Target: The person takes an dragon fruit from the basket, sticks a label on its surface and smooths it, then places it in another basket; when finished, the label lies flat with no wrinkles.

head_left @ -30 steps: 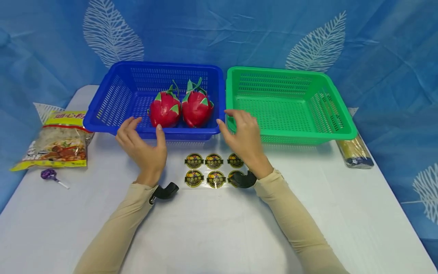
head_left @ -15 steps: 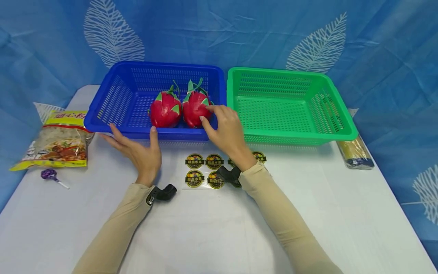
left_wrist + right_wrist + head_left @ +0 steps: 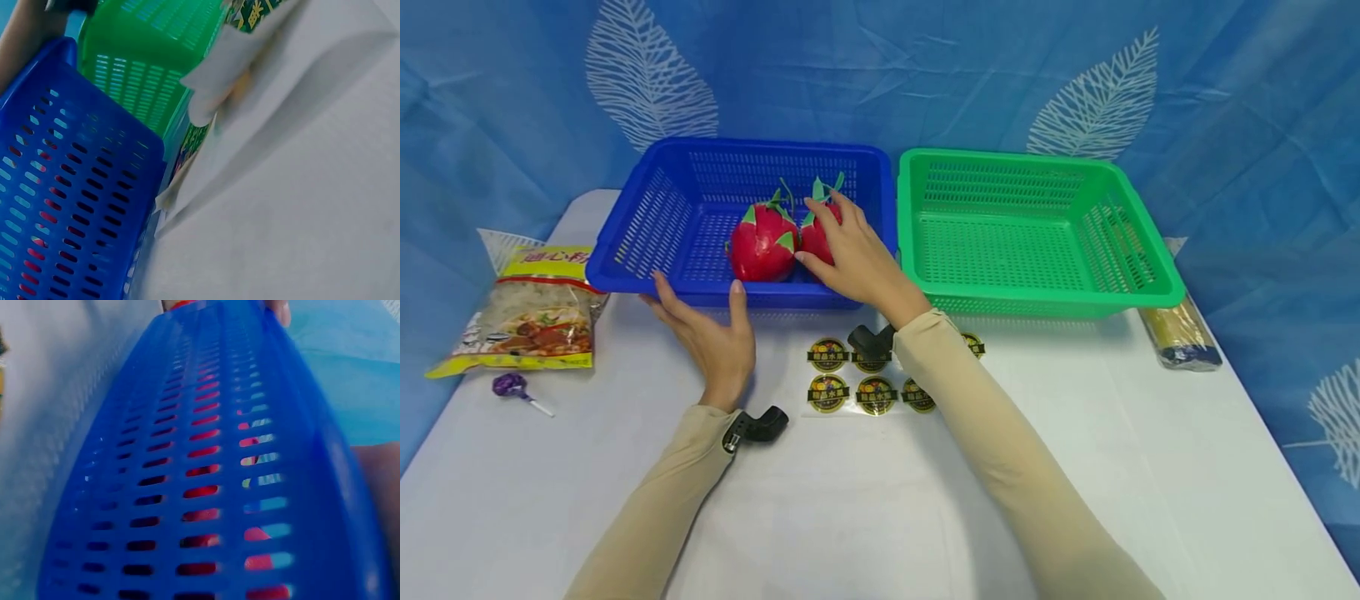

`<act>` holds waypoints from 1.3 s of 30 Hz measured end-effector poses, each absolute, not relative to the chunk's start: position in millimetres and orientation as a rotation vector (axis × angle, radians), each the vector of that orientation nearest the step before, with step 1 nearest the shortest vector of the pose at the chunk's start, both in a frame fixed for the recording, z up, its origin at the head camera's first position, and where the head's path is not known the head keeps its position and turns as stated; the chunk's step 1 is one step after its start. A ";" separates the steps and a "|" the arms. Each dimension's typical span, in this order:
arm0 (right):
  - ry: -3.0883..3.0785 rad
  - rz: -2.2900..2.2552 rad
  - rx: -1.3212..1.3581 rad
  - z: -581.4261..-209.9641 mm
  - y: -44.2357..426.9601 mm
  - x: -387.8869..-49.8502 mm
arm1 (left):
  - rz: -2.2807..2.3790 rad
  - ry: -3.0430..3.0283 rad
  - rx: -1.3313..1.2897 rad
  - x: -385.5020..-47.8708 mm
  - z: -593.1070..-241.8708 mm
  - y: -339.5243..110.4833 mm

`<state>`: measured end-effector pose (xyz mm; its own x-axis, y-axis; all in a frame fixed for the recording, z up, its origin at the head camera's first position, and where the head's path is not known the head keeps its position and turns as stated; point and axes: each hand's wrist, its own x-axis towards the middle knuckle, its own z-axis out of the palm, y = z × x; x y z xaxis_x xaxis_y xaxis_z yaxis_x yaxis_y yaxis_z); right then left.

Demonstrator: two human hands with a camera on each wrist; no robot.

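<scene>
Two red dragon fruits with green tips lie in the blue basket [image 3: 700,296]. Over the right-hand fruit [image 3: 817,239] is my right hand [image 3: 859,258], fingers and thumb spread around its top and front; it partly hides the fruit, and firm contact cannot be told. The other fruit [image 3: 763,242] is untouched just to the left. My left hand [image 3: 713,346] is at the basket's front wall, fingers spread, thumb up near the rim. In the right wrist view the blue basket wall [image 3: 300,425] fills most of the picture, with red showing through its slots.
A green basket [image 3: 1037,302] stands right of the blue one. A sheet of round stickers [image 3: 876,395] lies in front. At the left are a food bag [image 3: 542,312] and a purple lollipop [image 3: 510,384]; a clear-wrapped packet [image 3: 1180,333] lies at the right.
My right hand has moved left and inward, from the gap between the baskets to over the right-hand fruit. My left hand has dropped slightly lower along the blue basket's front.
</scene>
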<state>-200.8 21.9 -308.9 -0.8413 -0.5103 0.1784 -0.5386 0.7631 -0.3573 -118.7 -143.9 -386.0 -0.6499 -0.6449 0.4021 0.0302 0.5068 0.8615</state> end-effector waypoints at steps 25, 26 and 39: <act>-3.147 0.271 0.475 -314.4 1.7 -241.7 | -1.174 -2.032 0.479 -121.0 -389.1 -144.1; -3.148 0.250 0.480 -314.7 1.6 -241.3 | -1.170 -2.033 0.476 -121.0 -389.3 -144.3; -3.158 0.006 0.567 -315.0 -1.5 -234.9 | -1.190 -2.053 0.494 -119.7 -388.1 -146.1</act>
